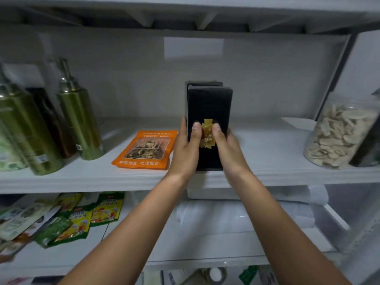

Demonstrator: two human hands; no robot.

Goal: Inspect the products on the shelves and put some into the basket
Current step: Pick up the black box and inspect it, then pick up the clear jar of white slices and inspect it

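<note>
A tall black box (209,108) with a gold emblem on its front is held upright over the front of the middle shelf (82,177). My left hand (186,150) grips its left side with the thumb on the front face. My right hand (227,149) grips its right side, thumb beside the emblem. A second black box (203,83) stands right behind it, mostly hidden. No basket is in view.
An orange herb packet (145,150) lies left of the box. Green metal bottles (79,118) and a dark bottle stand at the far left. A clear jar of pale slices (339,134) stands at the right. Green and yellow snack packets (82,219) lie on the lower shelf.
</note>
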